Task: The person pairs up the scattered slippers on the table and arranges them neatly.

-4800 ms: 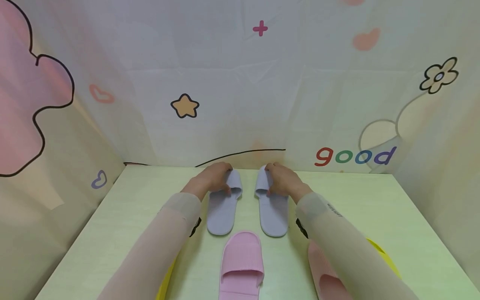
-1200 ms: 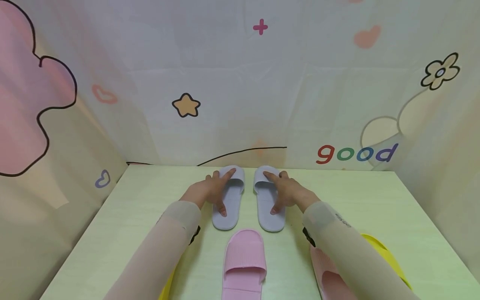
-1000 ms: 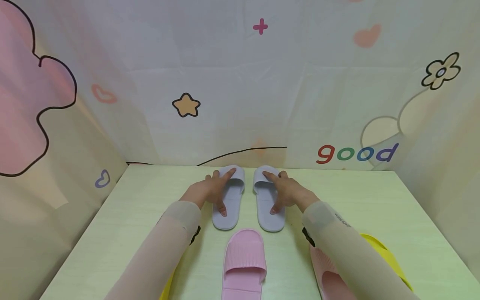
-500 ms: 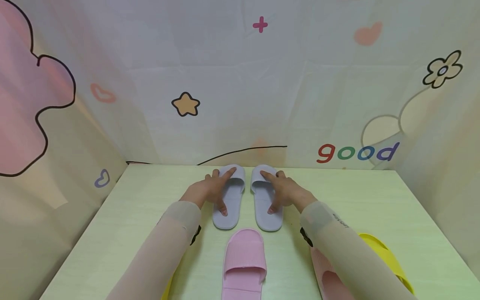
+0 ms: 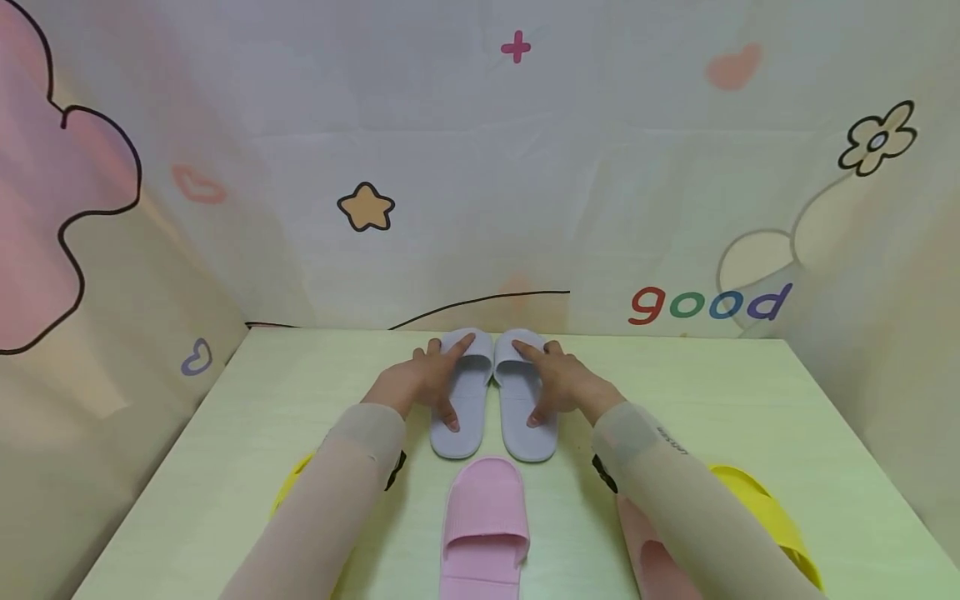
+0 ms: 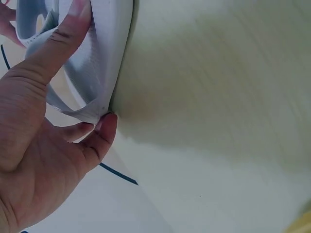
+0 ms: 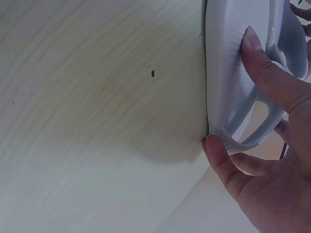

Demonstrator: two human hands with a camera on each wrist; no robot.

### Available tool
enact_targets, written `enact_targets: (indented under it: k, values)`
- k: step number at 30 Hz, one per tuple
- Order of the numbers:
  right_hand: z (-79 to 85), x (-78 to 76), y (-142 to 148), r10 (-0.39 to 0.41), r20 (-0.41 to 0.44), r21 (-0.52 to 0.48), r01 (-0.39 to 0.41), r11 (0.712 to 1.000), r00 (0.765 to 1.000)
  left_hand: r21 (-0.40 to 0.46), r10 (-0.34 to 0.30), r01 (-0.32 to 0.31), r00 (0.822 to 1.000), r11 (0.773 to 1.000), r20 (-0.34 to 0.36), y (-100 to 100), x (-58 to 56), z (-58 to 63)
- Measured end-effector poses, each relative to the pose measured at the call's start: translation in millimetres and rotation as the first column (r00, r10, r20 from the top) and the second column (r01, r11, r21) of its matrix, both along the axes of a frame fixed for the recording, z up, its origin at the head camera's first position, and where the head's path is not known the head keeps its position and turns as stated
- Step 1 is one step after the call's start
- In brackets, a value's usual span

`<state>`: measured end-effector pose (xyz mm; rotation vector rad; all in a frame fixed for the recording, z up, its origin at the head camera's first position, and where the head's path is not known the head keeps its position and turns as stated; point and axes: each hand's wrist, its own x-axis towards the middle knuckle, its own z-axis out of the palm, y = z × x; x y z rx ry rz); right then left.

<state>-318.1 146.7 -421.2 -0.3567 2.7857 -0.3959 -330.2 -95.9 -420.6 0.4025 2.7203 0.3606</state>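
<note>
Two pale grey slippers lie side by side at the far edge of the table, toes toward the backdrop. My left hand (image 5: 431,375) holds the left grey slipper (image 5: 467,408) from its outer side. Its thumb is on the insole, with other fingers against the outer edge by the strap in the left wrist view. In mirror image, my right hand (image 5: 566,379) holds the right grey slipper (image 5: 517,429), thumb on the insole and fingertips at the side edge. Strap edges of the pair meet in the middle, while a narrow gap shows between the heels.
Close in front lies a pink slipper (image 5: 486,508), toe pointing away. A salmon-pink slipper (image 5: 647,550) is partly under my right forearm, beside a yellow slipper (image 5: 765,508). Another yellow piece (image 5: 291,479) peeks out by my left forearm. A printed cloth backdrop (image 5: 450,167) borders the table (image 5: 225,467).
Both hands have shifted from the toe ends to the outer sides. The right grey slipper has slid left and the left one slightly right, closing the gap between them.
</note>
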Motion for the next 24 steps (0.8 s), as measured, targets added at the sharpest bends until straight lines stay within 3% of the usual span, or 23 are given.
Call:
enact_targets:
  k: [9, 17, 20, 24]
  values:
    - [2.2, 1.3, -3, -0.004, 0.001, -0.003, 0.004, 1.000, 1.000, -0.029, 0.032, -0.032, 0.999, 0.999, 0.010, 2, 4.7, 8.2]
    - [4.1, 7.2, -2, -0.007, 0.000, -0.009, 0.007, 1.000, 1.000, -0.034, 0.050, -0.050, 0.999, 0.998, 0.000, 3, 9.5, 8.1]
    - [4.8, 9.0, -2, -0.004, -0.013, 0.010, 0.004, 1.000, 1.000, -0.024, 0.059, -0.059, 0.998, 0.998, -0.021, 4, 13.3, 9.5]
    - [5.3, 11.1, -3, 0.000, -0.056, 0.058, 0.003, 0.998, 0.998, -0.038, 0.024, -0.028, 0.996, 0.999, -0.085, 8, 20.2, 13.4]
